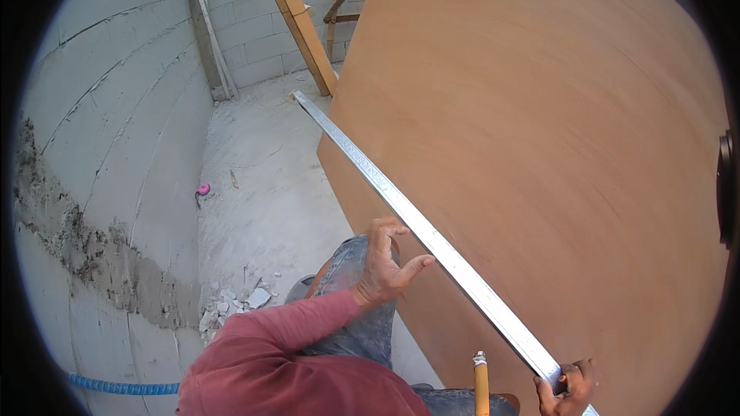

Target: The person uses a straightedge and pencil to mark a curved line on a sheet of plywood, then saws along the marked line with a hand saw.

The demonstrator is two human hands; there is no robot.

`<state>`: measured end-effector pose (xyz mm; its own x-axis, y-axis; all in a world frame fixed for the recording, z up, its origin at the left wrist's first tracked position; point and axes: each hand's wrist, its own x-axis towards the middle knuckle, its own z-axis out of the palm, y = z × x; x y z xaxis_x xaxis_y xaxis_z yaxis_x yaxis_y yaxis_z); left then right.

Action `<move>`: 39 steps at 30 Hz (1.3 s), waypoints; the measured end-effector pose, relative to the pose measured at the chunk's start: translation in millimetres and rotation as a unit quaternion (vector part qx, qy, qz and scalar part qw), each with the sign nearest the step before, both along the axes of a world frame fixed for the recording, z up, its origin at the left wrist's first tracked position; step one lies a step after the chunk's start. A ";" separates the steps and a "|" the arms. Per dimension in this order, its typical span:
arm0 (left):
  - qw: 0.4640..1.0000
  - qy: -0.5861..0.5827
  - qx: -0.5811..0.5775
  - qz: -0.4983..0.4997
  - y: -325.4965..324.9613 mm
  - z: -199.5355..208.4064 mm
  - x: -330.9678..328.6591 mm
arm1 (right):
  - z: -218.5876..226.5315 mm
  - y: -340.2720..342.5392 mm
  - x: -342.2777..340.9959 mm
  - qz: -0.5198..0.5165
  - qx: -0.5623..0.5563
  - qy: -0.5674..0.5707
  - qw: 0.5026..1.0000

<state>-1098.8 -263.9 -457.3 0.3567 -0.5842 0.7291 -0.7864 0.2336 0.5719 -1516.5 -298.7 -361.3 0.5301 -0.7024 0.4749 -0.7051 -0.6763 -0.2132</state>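
A long, silvery metal profile (416,219) slants across a large brown board (539,131), from the far left down to the near right. My right hand (569,389) grips it close to its near end, fingers wrapped around the edge. Beside the middle of the profile is my left hand (385,263), its thumb and fingers apart and holding nothing. The thumb tip is very near the metal; whether it touches, I cannot tell. The profile's far end reaches past the board's left edge.
On the left rises a grey block wall (131,123) with a rough mortar band. Rubble (239,304) and a pink tape measure (203,189) lie on the dusty floor. A timber plank (297,23) leans behind. A tan stick (481,385) with a grey tip shows below, a blue hose (123,387) lower left.
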 end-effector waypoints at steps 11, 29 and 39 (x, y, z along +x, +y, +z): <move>0.754 0.619 0.119 -0.186 -19.0 -29.2 31.2 | -50.9 -32.3 238.9 0.055 0.128 0.006 0.990; 0.888 0.395 -0.027 0.233 -57.5 29.7 436.2 | -65.1 -58.2 386.1 0.027 0.369 0.103 0.923; 0.932 0.355 -0.074 -0.015 -13.1 98.6 449.8 | 26.6 -59.9 535.1 0.165 0.442 -0.205 0.857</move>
<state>-649.0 -277.0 -358.8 0.7643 -0.5139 0.3896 -0.2144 0.3673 0.9050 -981.5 -358.5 -334.7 0.6853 -0.7277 0.0289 -0.2485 -0.2709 -0.9300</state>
